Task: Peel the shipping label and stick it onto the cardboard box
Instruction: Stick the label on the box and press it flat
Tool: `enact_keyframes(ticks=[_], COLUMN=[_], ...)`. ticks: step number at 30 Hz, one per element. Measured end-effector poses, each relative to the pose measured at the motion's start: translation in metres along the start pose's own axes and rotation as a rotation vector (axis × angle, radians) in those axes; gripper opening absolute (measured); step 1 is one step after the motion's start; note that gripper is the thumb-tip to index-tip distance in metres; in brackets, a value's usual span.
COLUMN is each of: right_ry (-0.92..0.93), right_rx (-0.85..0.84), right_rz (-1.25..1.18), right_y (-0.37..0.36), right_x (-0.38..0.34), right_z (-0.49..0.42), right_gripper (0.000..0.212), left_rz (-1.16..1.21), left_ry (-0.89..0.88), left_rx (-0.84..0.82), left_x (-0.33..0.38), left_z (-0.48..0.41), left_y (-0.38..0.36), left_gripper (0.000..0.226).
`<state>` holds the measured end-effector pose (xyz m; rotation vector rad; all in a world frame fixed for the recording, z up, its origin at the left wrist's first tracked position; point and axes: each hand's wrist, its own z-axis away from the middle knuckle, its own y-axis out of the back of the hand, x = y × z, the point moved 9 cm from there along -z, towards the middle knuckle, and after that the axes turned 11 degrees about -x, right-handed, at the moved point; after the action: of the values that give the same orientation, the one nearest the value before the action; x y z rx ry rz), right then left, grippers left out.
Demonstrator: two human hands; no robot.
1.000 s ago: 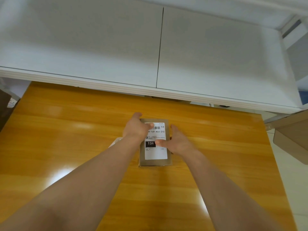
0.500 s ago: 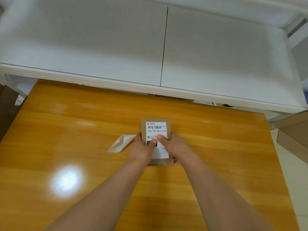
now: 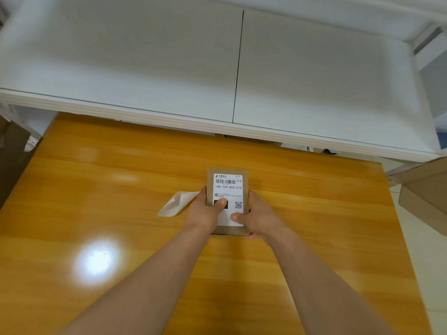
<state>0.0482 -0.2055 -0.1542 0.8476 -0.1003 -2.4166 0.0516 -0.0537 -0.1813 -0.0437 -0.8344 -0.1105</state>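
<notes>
A small brown cardboard box [image 3: 210,180] lies flat on the orange wooden table [image 3: 96,189]. A white shipping label [image 3: 227,184] with a barcode and the code 15H-159-A03-210 covers most of its top. My left hand [image 3: 205,211] grips the box's left side, its thumb pressing on the label's dark patch. My right hand [image 3: 258,220] grips the right side near the front corner, with its thumb on the label's lower edge. The box's near end is partly hidden by both hands.
A crumpled white backing paper [image 3: 175,204] lies on the table just left of my left hand. A white shelf unit [image 3: 169,68] overhangs the table's far edge. Brown cardboard boxes [image 3: 425,189] stand off the table's right side, and dark cardboard [image 3: 12,160] at the left.
Both hands slid down the label toward me, from its upper and middle part to its lower part. The backing paper came into view as my left arm shifted.
</notes>
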Motion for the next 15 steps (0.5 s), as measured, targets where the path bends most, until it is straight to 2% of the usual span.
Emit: enact_keyframes(ticks=[7,12,15], right_ry=[0.010,0.019,0.022], right_rx=[0.051,0.053,0.055], right_rz=[-0.016,-0.009,-0.025], right_y=[-0.001,-0.001,-0.001], right_x=[0.001,0.002,0.000], right_z=[0.000,0.002,0.004], right_gripper=[0.064,0.065,0.065], left_rz=[0.008,-0.020,-0.069], left_ry=[0.059,0.076,0.038], left_rx=[-0.311,-0.412,-0.409], left_x=[-0.016,-0.013,-0.009], left_z=[0.010,0.015,0.019], left_y=[0.008,0.007,0.001], left_gripper=[0.084,0.093,0.102])
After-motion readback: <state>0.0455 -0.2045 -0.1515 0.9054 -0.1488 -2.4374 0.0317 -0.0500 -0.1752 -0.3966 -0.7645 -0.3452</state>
